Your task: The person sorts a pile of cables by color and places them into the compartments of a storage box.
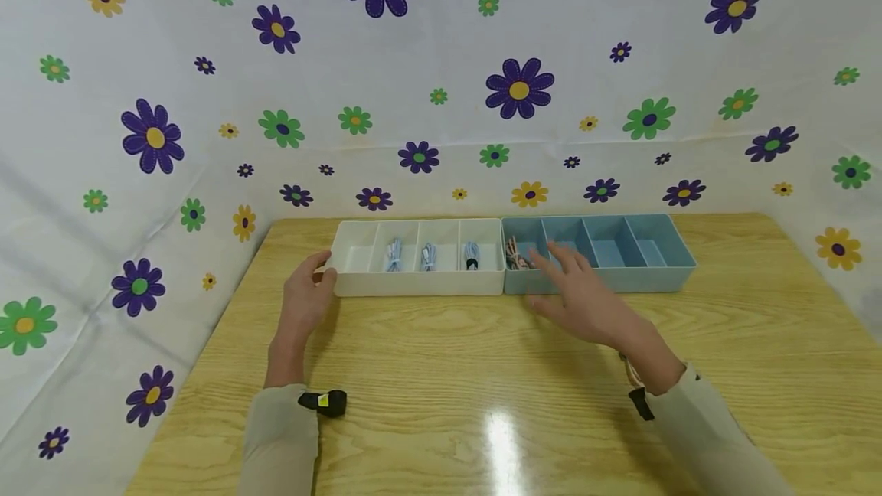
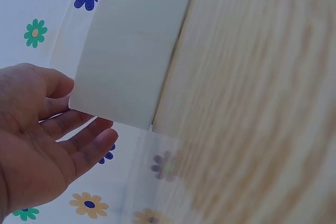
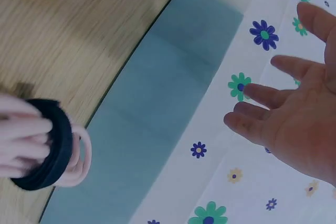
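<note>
A white divided box [image 1: 413, 284] stands on the table, with light blue bundled cables [image 1: 394, 255] in three of its compartments. The rightmost of those bundles has a black tie. Against its right end sits a blue divided box [image 1: 613, 279], a pinkish cable bundle [image 1: 513, 255] in its leftmost compartment. My left hand [image 1: 308, 297] touches the white box's left end, fingers loosely bent. My right hand [image 1: 579, 293] is spread over the front of the blue box, holding nothing. Close by my right wrist shows a pink cable loop with a black strap [image 3: 44, 145]; whether it rests on the table I cannot tell.
The wood-grain table [image 1: 427, 389] reaches back to a white flower-print cloth [image 1: 441, 44], which rises behind the boxes and along both sides. Black wrist gear [image 1: 325, 403] sits at the left sleeve cuff.
</note>
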`<state>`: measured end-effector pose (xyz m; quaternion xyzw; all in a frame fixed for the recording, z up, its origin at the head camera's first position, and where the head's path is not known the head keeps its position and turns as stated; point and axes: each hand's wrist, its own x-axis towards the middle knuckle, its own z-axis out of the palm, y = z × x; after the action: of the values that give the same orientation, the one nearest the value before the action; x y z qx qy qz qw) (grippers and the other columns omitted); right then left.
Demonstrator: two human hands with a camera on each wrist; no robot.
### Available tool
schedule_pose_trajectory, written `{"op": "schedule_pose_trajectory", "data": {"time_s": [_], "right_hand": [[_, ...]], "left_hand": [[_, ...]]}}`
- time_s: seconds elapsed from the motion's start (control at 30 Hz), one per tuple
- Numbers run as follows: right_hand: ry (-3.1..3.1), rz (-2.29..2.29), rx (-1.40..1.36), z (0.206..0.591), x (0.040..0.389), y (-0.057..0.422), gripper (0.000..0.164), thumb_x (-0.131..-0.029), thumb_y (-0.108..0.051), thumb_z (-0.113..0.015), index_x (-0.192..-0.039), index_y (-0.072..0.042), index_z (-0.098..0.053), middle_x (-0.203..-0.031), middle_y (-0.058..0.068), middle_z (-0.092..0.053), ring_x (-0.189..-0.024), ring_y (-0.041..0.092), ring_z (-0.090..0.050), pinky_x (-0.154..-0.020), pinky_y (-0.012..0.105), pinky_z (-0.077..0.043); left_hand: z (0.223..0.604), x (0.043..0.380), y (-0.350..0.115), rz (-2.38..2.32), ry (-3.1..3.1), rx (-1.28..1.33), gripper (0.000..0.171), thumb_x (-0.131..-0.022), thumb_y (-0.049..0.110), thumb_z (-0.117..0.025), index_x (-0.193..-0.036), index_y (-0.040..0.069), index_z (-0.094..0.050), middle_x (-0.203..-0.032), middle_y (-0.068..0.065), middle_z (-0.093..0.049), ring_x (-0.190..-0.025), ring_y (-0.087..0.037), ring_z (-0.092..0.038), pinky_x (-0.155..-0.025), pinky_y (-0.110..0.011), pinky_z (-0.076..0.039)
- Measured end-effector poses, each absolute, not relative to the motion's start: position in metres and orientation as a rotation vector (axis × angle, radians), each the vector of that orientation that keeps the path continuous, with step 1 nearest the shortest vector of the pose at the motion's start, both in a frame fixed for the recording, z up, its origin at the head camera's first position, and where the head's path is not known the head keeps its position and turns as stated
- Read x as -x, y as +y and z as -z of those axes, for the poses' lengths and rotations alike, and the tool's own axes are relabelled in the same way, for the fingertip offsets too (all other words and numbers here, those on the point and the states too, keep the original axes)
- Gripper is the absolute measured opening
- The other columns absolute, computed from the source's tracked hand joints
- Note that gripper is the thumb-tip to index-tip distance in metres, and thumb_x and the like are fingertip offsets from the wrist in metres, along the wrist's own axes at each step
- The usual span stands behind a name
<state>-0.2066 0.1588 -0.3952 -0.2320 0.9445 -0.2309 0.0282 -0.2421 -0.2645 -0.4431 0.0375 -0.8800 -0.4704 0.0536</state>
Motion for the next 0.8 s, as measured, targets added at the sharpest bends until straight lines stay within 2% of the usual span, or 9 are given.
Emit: {"op": "schedule_pose_trajectory", "data": {"time_s": [0.27, 0.63, 0.8], "right_hand": [[2.933, 0.578, 0.790, 0.406, 0.189, 0.168, 0.075, -0.098, -0.040, -0.060, -0.158, -0.010, -0.026, -0.162, 0.025, -0.014, -0.147, 0.050, -0.008, -0.111, 0.070, -0.018], [2.856, 0.697, 0.700, 0.397, 0.176, 0.197, 0.077, -0.097, -0.031, -0.064, -0.158, -0.009, -0.023, -0.162, 0.026, -0.012, -0.145, 0.054, -0.011, -0.108, 0.072, -0.020], [2.776, 0.789, 0.678, 0.397, 0.178, 0.212, 0.080, -0.097, -0.033, -0.065, -0.159, -0.009, -0.020, -0.161, 0.029, -0.011, -0.142, 0.057, -0.016, -0.103, 0.074, -0.026]], "left_hand": [[0.442, 0.242, -0.262, 1.369, -2.681, -0.114, 0.048, -0.105, 0.014, -0.039, -0.150, -0.004, -0.037, -0.152, -0.024, -0.039, -0.125, -0.041, -0.049, -0.095, -0.050, -0.046], [0.442, 0.244, -0.250, 1.357, -2.680, -0.110, 0.051, -0.103, 0.014, -0.040, -0.151, -0.003, -0.033, -0.152, -0.024, -0.039, -0.122, -0.039, -0.048, -0.098, -0.050, -0.043], [0.443, 0.243, -0.253, 1.347, -2.673, -0.116, 0.053, -0.102, 0.014, -0.040, -0.152, -0.002, -0.030, -0.153, -0.023, -0.037, -0.121, -0.038, -0.048, -0.099, -0.049, -0.042]]}}
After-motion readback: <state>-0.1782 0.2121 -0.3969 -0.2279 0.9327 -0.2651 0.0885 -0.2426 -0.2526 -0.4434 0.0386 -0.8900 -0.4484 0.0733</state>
